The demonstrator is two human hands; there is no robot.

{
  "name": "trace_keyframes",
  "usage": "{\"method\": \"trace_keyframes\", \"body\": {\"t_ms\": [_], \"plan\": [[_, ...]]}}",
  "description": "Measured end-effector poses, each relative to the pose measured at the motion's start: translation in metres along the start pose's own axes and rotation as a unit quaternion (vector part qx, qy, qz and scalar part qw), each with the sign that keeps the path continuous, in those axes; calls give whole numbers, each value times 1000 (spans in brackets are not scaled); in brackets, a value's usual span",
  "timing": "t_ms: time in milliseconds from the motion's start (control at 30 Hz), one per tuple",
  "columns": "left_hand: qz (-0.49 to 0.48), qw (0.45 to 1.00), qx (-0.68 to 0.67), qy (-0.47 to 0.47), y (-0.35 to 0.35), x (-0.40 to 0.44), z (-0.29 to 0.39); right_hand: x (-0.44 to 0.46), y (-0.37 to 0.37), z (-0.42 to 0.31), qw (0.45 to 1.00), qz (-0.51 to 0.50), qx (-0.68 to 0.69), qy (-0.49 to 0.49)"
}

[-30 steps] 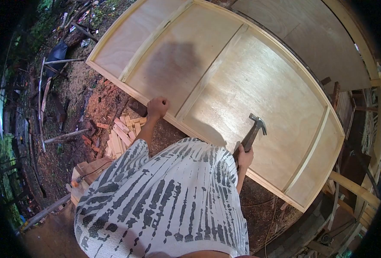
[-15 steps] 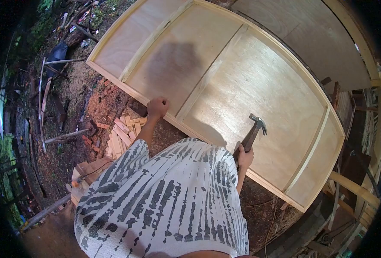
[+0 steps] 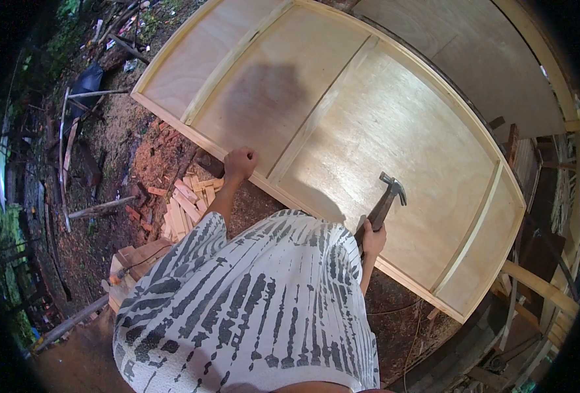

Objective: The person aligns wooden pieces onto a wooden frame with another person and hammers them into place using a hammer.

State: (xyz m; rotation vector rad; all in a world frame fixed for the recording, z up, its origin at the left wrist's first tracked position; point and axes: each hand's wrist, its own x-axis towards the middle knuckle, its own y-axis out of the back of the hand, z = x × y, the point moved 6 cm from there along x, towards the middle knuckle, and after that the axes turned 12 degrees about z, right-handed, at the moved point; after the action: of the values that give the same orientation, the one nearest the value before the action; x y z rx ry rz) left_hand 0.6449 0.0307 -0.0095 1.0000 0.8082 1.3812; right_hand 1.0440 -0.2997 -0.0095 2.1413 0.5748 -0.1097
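Note:
My right hand (image 3: pixel 374 240) is wrapped round the handle of a claw hammer (image 3: pixel 383 208), whose metal head is up and over the panel. Curled closed, my left hand (image 3: pixel 239 164) rests at the near edge of a large framed plywood panel (image 3: pixel 382 124). Whether anything small is inside those fingers is hidden. Thin wooden strips edge the panel, and battens (image 3: pixel 473 226) cross its face. A dark seam runs across it to the right of my left hand.
Cut wood offcuts (image 3: pixel 184 208) lie heaped on the ground at left, near reddish sawdust (image 3: pixel 155 154). Poles (image 3: pixel 100 208) lie farther left. Another plywood sheet (image 3: pixel 467 56) stands beyond the panel. Timber beams (image 3: pixel 540 288) are at right.

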Motion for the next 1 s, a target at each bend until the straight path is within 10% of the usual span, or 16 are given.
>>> {"method": "trace_keyframes", "body": {"t_ms": [1000], "plan": [[-5,1000,-2,8,-2,-1,-3,-2,2,-4,1000,3,2,-2]]}}
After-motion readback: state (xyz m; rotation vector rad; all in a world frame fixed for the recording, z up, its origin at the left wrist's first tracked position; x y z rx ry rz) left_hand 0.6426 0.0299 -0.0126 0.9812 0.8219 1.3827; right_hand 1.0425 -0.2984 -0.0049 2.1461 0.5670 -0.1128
